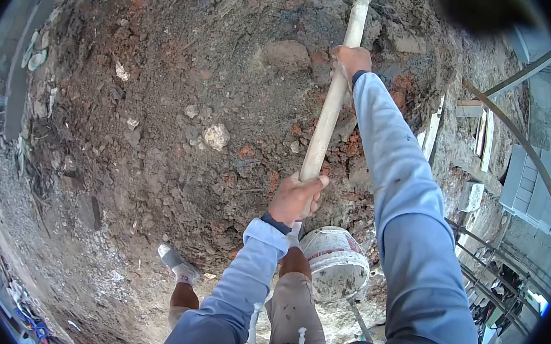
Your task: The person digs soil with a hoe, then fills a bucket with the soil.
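A long pale pole [321, 133] with a knob-like upper end slants across the middle of the view, over a mound of brown soil [185, 85]. My right hand [350, 62] is wrapped round its upper part, just short of that end. Lower down, my left hand [296, 197] closes round the same pole, thumb lying along it. The pole's lower end is hidden behind my left hand and forearm. Just below and right of my left hand stands a dirty white bucket [340, 259], close beside my leg.
Pale stones [216, 137] and reddish clods lie in the soil. My shod foot [179, 263] rests on the ground at lower left. Boards [486, 139], a curved strip [521, 138] and metal bars [499, 270] line the right side. A concrete edge [16, 97] runs along the left.
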